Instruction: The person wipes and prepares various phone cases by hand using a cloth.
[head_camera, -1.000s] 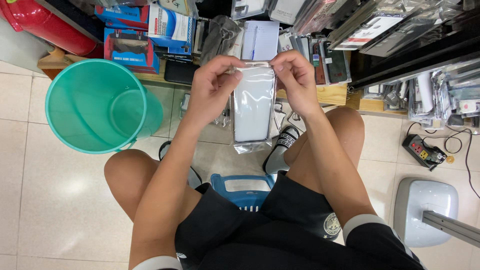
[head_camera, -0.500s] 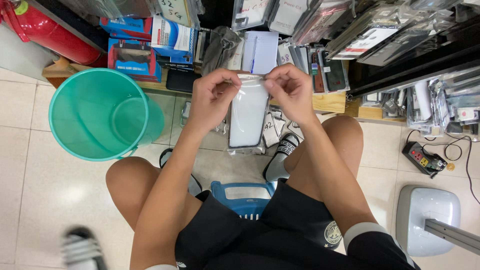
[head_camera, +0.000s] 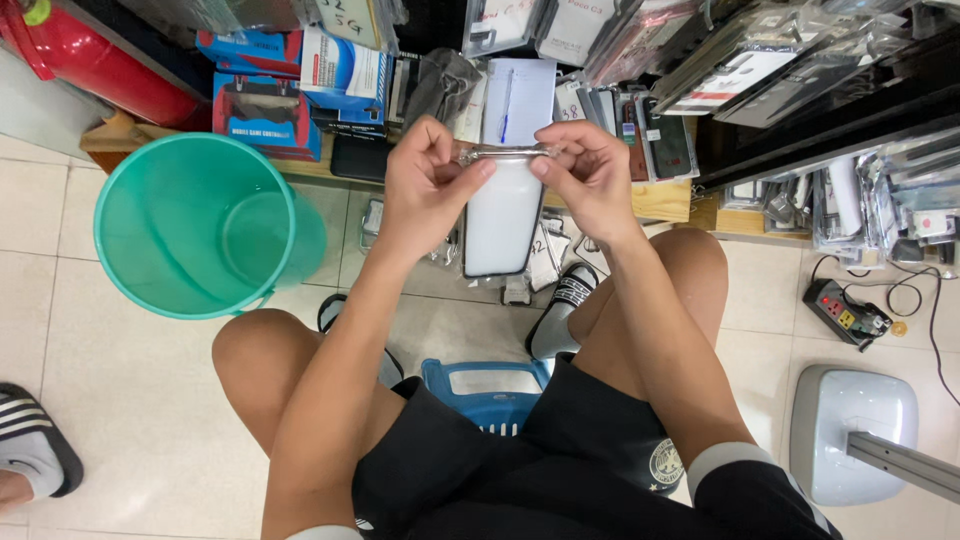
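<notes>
Pouch hangs btwn both grips, L hand & R hand pinching top.

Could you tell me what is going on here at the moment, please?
A person seated on a low blue plastic stool holds a flat white phone case in a clear plastic sleeve up in front of them. The left hand and right hand each pinch its top edge. A round teal plastic bucket stands on the tiled floor to their left.
</notes>
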